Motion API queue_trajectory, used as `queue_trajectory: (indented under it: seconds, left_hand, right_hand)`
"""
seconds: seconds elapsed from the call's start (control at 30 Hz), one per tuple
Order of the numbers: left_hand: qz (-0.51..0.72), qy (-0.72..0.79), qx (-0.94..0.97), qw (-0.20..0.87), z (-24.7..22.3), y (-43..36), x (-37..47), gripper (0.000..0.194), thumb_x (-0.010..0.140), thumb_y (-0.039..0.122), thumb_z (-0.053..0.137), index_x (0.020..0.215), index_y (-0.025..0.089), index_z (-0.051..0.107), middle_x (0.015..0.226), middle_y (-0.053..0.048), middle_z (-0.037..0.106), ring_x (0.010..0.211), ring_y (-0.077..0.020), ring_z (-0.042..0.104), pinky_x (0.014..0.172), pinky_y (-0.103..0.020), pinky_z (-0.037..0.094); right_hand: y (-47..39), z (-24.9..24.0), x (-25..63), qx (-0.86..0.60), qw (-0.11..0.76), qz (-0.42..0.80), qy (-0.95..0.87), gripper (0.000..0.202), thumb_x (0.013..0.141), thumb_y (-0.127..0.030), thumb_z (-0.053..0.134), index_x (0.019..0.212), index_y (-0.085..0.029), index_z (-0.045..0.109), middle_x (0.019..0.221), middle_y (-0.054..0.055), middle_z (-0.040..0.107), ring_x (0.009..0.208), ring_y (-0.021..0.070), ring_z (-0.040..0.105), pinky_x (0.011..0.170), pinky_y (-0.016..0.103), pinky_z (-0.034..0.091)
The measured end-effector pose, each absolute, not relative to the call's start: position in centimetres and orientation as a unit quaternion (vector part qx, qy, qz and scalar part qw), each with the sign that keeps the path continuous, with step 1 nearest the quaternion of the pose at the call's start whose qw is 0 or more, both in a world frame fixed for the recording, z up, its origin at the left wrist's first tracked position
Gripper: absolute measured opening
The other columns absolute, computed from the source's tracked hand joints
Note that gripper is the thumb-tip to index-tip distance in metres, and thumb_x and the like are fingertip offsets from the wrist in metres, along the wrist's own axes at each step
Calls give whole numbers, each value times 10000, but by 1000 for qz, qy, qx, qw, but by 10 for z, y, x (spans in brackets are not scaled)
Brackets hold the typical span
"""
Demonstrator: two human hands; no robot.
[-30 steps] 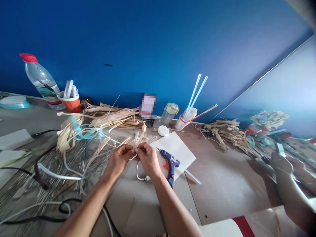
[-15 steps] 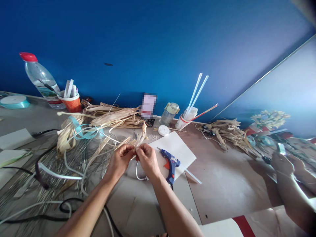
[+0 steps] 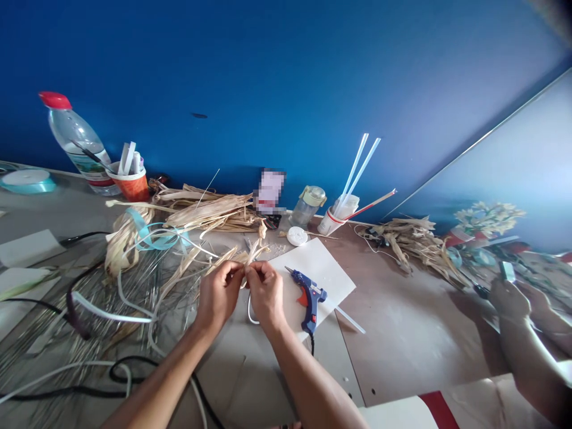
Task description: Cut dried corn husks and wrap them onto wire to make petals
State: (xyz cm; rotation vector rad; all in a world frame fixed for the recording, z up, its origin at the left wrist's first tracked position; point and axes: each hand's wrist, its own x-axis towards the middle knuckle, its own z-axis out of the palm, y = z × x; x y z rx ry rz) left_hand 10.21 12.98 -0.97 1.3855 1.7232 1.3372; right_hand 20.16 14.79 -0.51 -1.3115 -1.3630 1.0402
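My left hand (image 3: 222, 292) and my right hand (image 3: 266, 293) meet at the middle of the table, with fingertips pinched close together. Between them they grip a small piece of pale dried husk (image 3: 257, 245), its twisted end sticking up beyond the fingers. How the husk is folded at the fingertips is hidden. Just right of my right hand, a blue glue gun (image 3: 309, 304) with an orange trigger lies on a white sheet (image 3: 336, 271). Behind my hands is a pile of dried husks (image 3: 210, 211).
Thin wires (image 3: 102, 304) and black and white cords spread at left. A bottle (image 3: 84, 143), an orange cup (image 3: 134, 186), a glass jar (image 3: 308, 205) and a cup of glue sticks (image 3: 333, 221) line the blue wall. At far right are another person's hands (image 3: 512, 304).
Both hands stay pinched together in nearly the same place; my left hand's fingers have shifted slightly around the husk. The view has moved a little.
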Motion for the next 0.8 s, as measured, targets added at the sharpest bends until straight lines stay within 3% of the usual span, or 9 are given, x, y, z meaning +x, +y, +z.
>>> queue_trajectory:
  seconds: [0.17,0.33,0.8]
  left_hand:
    - [483,639,565,198,-9,125,105,195,845,272,497,806,190,670,689,-23,679,594,-153,585,586,-243,410]
    - [490,608,602,166,-14,124,107,243,872,245,436,920,195,669,820,-69,696,741,-188,625,680,-266,438]
    - [499,648,518,249,-11,127,105,156,831,286,481,803,196,606,772,-33,685,673,-176,606,642,-270,443]
  right_hand:
    - [145,-5,200,-530,497,426,-540,152,767,-278,527,667,-185,594,629,3,576,632,151,534,598,241,433]
    - [144,-1,200,-530,513,422,-527,161,779,-282,520,676,-182,592,639,4,578,606,142,519,607,243,432]
    - [141,-5,199,-497,517,429,-550,123,764,-255,521,708,-190,609,734,19,613,741,165,561,694,259,452]
